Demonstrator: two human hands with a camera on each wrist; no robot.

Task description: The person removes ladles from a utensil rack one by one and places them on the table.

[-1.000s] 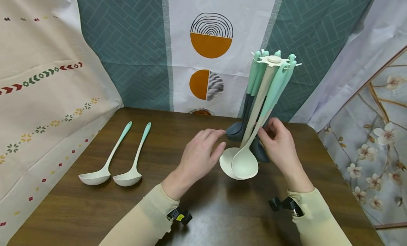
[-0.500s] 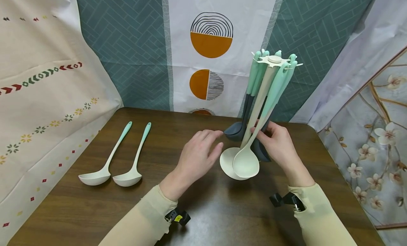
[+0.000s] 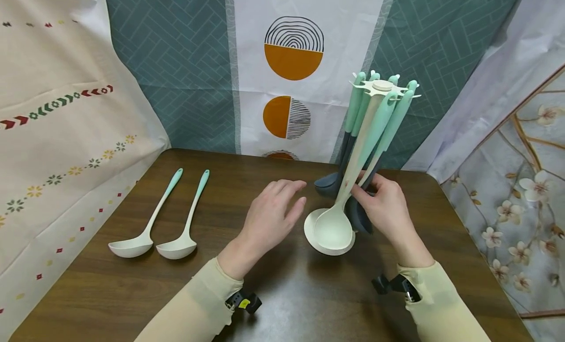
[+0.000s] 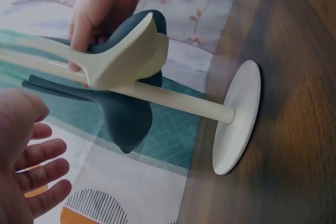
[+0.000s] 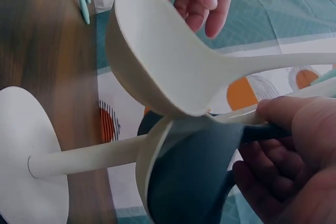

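Note:
A cream utensil stand [image 3: 382,86] holds several hanging ladles by their mint handles. In front hangs a cream ladle [image 3: 333,229], over the round base; dark blue-grey ladles hang behind it, one at the left [image 3: 326,183] and one at the right [image 3: 358,215]. My right hand [image 3: 386,202] reaches in from the right. In the right wrist view its fingers curl round the slim shaft of a dark ladle [image 5: 191,174], and a fingertip meets the cream shaft alongside. My left hand [image 3: 271,212] hovers left of the stand, fingers relaxed, touching nothing.
Two cream ladles with mint handles lie side by side on the wooden table's left half, the outer one [image 3: 132,247] and the inner one [image 3: 177,247]. Patterned cloth [image 3: 176,77] hangs behind and at both sides of the table [image 3: 88,293].
The hanging ladles have turned about the stand: the front cream ladle shifted left and a second cream handle came into sight behind it. My left hand drew slightly left, away from the stand.

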